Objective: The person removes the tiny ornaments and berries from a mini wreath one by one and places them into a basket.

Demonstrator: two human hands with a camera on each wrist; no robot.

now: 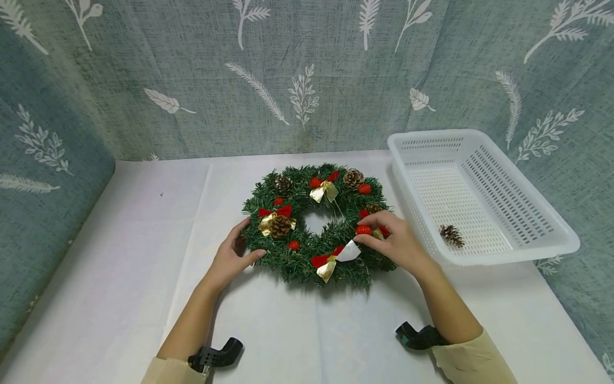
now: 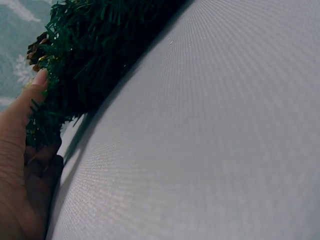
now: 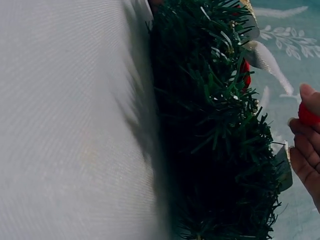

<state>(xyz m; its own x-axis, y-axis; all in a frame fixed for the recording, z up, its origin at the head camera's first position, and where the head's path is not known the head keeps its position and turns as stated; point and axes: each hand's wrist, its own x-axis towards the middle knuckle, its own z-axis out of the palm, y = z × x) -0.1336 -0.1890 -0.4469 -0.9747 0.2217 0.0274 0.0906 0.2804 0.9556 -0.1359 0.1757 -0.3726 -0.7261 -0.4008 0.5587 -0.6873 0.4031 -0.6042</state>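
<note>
A green wreath point(image 1: 292, 269) lies on the table, decorated with pinecones, red berry-like balls and red-and-gold bows. My left hand point(image 1: 230, 261) holds its left edge; the left wrist view shows the thumb point(image 2: 36, 90) on top and the fingers low at the side. Over the wreath's right side, my right hand point(image 1: 398, 242) pinches a red ball point(image 1: 363, 230) between thumb and fingers. In the right wrist view this red ball point(image 3: 308, 116) appears raised off the greenery. A bow point(image 1: 331, 260) with one silvery-white loop sits just left of that hand. Part of another bow is hidden behind the right fingers.
A white perforated plastic basket point(image 1: 484, 257) stands to the right of the wreath, with one pinecone point(image 1: 451, 236) in it. White cloth point(image 1: 120, 277) covers the table. Grey-green curtains point(image 1: 201, 128) with a leaf print hang behind and at both sides.
</note>
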